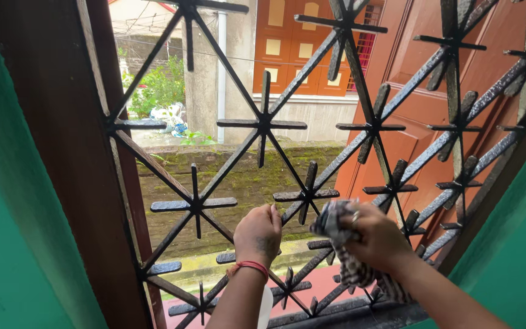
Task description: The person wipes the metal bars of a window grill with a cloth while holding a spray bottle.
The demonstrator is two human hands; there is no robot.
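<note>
A dark metal window grille (pixel 263 125) of crossed bars with star-shaped ornaments fills the opening. My left hand (pixel 258 233), with a red band on the wrist, is closed around one of its lower diagonal bars. My right hand (pixel 377 236) wears a ring and grips a striped grey-and-white cloth (pixel 342 250), pressed against the bars low in the middle. A white object (pixel 265 307) shows just under my left forearm; what it is cannot be told.
A brown wooden window frame (pixel 62 152) stands at the left, green walls (pixel 7 256) on both sides. An orange-brown shutter (pixel 433 103) hangs open outside at the right. Beyond the bars are a mossy wall (pixel 245 176), plants and a building.
</note>
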